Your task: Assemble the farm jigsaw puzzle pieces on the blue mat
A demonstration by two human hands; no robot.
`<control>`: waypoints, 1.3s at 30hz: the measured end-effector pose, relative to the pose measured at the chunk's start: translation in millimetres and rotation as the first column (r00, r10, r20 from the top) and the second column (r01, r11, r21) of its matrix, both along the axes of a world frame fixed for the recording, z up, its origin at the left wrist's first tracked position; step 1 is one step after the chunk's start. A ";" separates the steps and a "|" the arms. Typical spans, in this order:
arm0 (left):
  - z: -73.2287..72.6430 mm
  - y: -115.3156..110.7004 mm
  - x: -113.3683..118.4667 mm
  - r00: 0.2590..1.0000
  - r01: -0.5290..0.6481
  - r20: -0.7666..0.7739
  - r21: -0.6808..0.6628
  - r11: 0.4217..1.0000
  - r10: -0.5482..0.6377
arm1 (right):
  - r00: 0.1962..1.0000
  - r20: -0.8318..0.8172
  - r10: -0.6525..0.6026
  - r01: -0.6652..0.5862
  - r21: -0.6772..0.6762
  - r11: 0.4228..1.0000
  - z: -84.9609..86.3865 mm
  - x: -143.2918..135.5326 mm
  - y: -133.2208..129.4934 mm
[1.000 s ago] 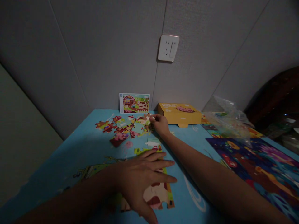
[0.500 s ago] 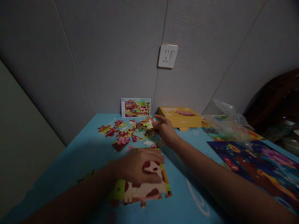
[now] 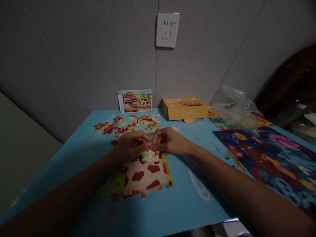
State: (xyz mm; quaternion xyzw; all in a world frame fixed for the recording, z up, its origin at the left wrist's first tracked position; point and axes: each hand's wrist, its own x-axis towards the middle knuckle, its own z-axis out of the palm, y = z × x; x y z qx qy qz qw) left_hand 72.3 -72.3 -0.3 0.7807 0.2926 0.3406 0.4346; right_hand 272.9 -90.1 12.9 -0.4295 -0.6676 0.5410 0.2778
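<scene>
A jigsaw piece, white and yellow-green, is pinched between the fingertips of my left hand and my right hand. Both hands are closed and meet over the upper part of a partly joined jigsaw with a brown-spotted cow on it. My left forearm hides part of its left side. Behind my hands lie loose and joined jigsaw pieces in red, green and brown. A picture card of a farm leans against the wall at the back.
A yellow box stands right of the card. Farther right are a crumpled clear plastic bag and a dark blue underwater picture lying flat. The light blue table has its front edge at the bottom.
My right hand has come back from the loose pieces with the jigsaw piece. My left hand has lifted from the cow and met it. The view has tilted down.
</scene>
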 end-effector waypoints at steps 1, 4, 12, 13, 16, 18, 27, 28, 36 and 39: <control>-0.5 0.0 -0.4 1.000 0.009 -0.011 -0.002 1.000 -0.009 | 1.000 0.012 0.021 -0.021 -0.007 1.000 2.5 1.7 0.0; -3.8 0.6 -0.5 0.996 0.078 -0.028 -0.053 0.996 -0.079 | 0.986 0.109 0.130 -0.122 -0.076 0.990 9.8 7.1 -2.7; -7.9 2.9 0.8 0.991 0.125 -0.033 -0.102 0.987 -0.129 | 0.867 0.268 0.421 -0.364 -0.235 0.901 15.7 13.4 -9.0; -7.6 3.2 0.4 0.989 0.134 -0.053 -0.082 0.988 -0.139 | 0.847 0.282 0.451 -0.382 -0.269 0.884 17.4 13.2 -10.3; -6.1 3.7 -0.8 0.981 0.157 -0.112 -0.025 0.987 -0.159 | 0.772 0.305 0.558 -0.444 -0.370 0.816 23.0 12.2 -14.0; -5.4 4.1 -1.4 0.979 0.162 -0.125 -0.003 0.987 -0.161 | 0.729 0.304 0.613 -0.492 -0.390 0.779 24.8 11.3 -15.3; -7.2 7.7 -1.5 0.980 0.158 -0.135 0.064 0.985 -0.148 | 0.788 0.281 0.548 -0.505 -0.213 0.836 14.6 -15.6 -28.8; -7.1 7.9 -1.5 0.980 0.155 -0.140 0.070 0.985 -0.144 | 0.797 0.270 0.540 -0.500 -0.206 0.841 12.6 -20.8 -32.1; -7.1 8.0 -0.7 0.975 0.141 -0.181 0.075 0.987 -0.126 | 0.750 0.330 0.574 -0.551 -0.168 0.817 10.9 -21.1 -32.5; -6.7 7.0 0.0 0.976 0.168 -0.147 0.033 0.985 -0.162 | 0.681 0.390 0.620 -0.524 -0.332 0.784 21.7 -4.5 -24.6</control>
